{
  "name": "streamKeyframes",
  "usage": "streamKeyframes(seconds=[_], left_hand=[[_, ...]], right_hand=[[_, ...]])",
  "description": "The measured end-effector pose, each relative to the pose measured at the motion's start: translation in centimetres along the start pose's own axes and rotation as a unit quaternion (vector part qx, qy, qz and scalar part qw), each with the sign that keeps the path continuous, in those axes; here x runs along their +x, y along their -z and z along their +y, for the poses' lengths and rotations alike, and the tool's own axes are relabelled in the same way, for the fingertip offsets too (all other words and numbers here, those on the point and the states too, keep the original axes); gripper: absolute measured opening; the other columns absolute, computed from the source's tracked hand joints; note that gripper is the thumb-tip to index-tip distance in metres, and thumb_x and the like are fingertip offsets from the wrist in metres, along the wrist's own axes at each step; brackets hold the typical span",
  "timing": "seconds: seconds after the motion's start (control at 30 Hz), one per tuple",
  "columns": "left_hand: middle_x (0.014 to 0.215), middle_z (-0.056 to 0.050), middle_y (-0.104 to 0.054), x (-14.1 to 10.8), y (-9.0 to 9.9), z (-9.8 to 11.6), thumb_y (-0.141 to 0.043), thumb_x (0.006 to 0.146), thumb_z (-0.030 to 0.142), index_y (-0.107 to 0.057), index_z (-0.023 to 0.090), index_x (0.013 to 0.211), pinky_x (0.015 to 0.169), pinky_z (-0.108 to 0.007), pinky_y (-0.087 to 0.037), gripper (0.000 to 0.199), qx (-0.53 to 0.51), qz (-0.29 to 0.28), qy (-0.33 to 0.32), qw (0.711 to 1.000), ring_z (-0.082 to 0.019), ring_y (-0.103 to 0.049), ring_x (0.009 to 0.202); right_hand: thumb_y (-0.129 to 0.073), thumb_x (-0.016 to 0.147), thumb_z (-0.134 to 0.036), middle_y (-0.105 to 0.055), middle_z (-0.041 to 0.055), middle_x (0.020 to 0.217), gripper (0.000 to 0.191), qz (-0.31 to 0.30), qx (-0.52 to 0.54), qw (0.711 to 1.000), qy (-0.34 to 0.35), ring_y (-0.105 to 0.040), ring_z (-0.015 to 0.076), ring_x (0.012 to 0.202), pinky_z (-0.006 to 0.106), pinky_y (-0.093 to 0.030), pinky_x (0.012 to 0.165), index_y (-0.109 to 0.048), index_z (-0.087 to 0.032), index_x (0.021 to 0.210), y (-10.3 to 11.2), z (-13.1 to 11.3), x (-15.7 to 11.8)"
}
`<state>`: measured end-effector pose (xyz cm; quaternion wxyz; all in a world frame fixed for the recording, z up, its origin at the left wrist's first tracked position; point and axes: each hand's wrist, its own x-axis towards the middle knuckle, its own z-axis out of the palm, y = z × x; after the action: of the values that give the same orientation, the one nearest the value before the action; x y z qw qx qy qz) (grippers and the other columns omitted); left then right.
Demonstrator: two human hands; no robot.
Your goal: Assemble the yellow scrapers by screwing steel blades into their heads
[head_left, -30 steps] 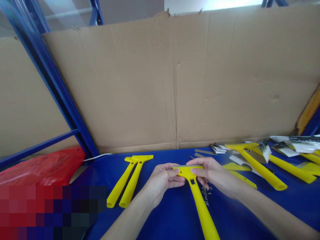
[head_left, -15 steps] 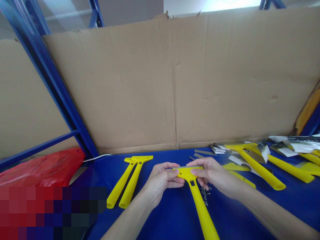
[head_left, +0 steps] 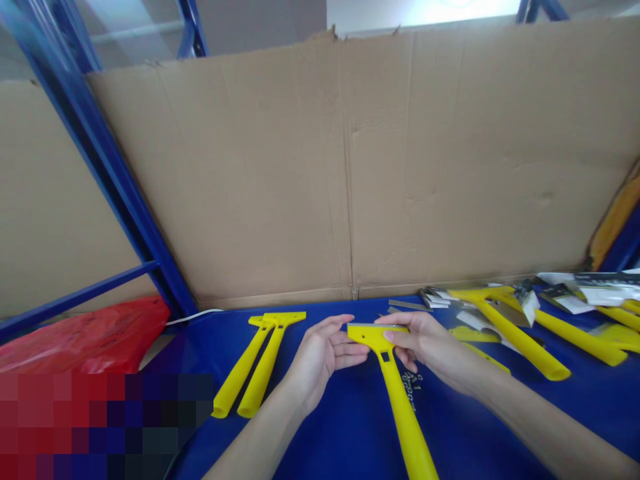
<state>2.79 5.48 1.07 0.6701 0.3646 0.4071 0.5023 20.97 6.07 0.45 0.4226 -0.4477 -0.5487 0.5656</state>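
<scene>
Over the blue counter, the right hand pinches a yellow plastic T-shaped scraper by its head's right end; the left hand, grip loosely parted, lies at the left end, contact unclear.

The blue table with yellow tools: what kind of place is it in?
Probably a workshop or packing area: several yellow tools lie on the blue table, with thin metal strips near its back edge and cardboard standing behind.
</scene>
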Motion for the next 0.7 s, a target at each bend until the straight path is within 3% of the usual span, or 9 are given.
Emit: streamKeyframes(seconds=[0.13, 0.27, 0.7], left_hand=[[0.075, -0.011, -0.072, 0.12, 0.05, -0.28, -0.05, 0.085, 0.01, -0.057, 0.01, 0.095, 0.067, -0.031, -0.057, 0.013, -0.014, 0.01, -0.001, 1.0, -0.016, -0.069, 0.058], [0.074, -0.011, -0.072, 0.17, 0.31, -0.44, -0.053, 0.086, 0.015, -0.059, 0.009, 0.086, 0.069, -0.029, -0.057, 0.008, -0.036, -0.015, 0.001, 0.999, -0.015, -0.069, 0.061], [0.068, -0.007, -0.071, 0.64, 0.67, -0.69, -0.051, 0.087, 0.011, -0.058, 0.011, 0.082, 0.065, -0.026, -0.057, 0.009, -0.053, -0.016, 0.0, 0.998, -0.012, -0.067, 0.055]], right_hand=[[-0.067, 0.069, -0.029, -0.051, -0.0051, 0.048, 0.034, -0.002, 0.013, 1.0, 0.004, -0.042, 0.0063, 0.04, 0.019, -0.031, 0.038, -0.061, -0.013, 0.098, -0.07, -0.11, -0.14], [-0.069, 0.067, -0.034, -0.048, -0.0068, 0.046, 0.038, -0.013, 0.033, 0.999, 0.009, -0.04, 0.0066, 0.04, 0.019, -0.031, 0.038, -0.059, -0.014, 0.099, -0.17, -0.3, -0.31], [-0.07, 0.065, -0.035, -0.043, -0.0102, 0.043, 0.039, -0.016, 0.052, 0.998, 0.04, -0.034, 0.0044, 0.036, 0.017, -0.025, 0.034, -0.056, -0.015, 0.096, -0.45, 0.3, 0.05]])
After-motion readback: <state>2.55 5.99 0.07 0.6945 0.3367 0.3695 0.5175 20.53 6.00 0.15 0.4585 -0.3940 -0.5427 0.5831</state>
